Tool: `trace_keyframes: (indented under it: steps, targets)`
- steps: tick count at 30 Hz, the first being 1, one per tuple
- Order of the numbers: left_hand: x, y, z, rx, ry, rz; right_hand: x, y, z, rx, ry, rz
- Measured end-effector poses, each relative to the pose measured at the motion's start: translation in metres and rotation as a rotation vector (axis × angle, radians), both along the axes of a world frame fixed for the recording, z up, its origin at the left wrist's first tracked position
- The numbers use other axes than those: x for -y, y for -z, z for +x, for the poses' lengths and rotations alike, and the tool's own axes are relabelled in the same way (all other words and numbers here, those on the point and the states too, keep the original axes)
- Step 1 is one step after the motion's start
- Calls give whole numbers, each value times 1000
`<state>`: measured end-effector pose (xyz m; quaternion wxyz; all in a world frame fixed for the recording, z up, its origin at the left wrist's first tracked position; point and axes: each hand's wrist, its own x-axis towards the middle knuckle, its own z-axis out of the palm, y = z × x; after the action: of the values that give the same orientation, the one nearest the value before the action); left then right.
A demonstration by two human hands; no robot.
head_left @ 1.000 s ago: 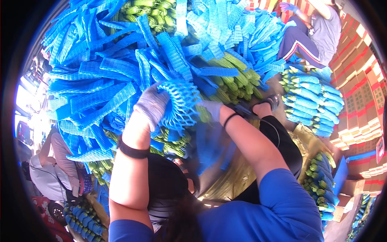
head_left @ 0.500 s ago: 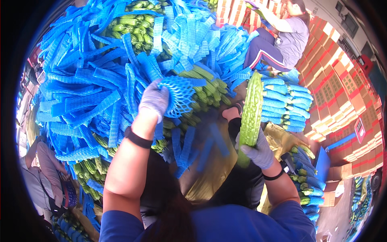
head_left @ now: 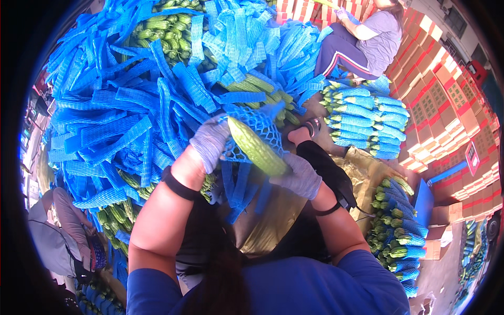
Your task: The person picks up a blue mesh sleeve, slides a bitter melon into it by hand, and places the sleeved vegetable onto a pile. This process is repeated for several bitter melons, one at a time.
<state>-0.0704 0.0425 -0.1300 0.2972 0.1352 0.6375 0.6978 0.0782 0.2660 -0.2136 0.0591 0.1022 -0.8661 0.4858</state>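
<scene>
My gloved left hand [head_left: 211,139] is closed on a blue foam net sleeve [head_left: 247,118], which is spread wide. In my gloved right hand [head_left: 300,177] is a green bitter melon [head_left: 256,148], gripped near its lower right end. The melon slants from lower right to upper left in front of the sleeve, its upper tip beside my left fingers. I cannot tell whether that tip is inside the netting. Beyond my hands lies a heap of flat blue net sleeves [head_left: 126,110], with bare bitter melons [head_left: 260,92] showing among them.
Netted melons lie stacked in rows [head_left: 367,118] at right and in another pile [head_left: 396,231] nearer me. A co-worker [head_left: 367,42] sits at the far right, before stacked cartons [head_left: 446,100]. Another person [head_left: 58,231] is at the left edge. Gold sheeting [head_left: 273,226] covers ground below my hands.
My right hand has brought the bitter melon left and tilted it from upright toward the sleeve. My left hand has shifted slightly right, and the sleeve now stretches wider.
</scene>
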Motion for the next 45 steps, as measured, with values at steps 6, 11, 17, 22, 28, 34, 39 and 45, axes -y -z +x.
trace_keyframes:
  steps: [6,11,17,22,28,34,39,45]
  targets:
    - [-10,-2,8,-645,-65,-22,19,-13,11,-16,368,388]
    - [-27,-11,33,-1301,-124,-450,16,10,8,-91,350,133]
    - [-9,-28,4,-1372,-308,-604,3,16,16,-104,236,-246]
    - [-15,-19,25,-1164,-258,-459,17,-7,19,-118,505,235]
    - [-30,-11,51,-1378,-133,-421,26,-9,12,-297,511,254]
    - [-39,5,66,-1434,226,-391,28,1,-15,-276,476,8]
    - [-40,14,60,-1306,-41,-234,42,-6,-37,-439,432,-309]
    - [-56,31,57,-714,116,379,42,-33,-44,-417,426,-527]
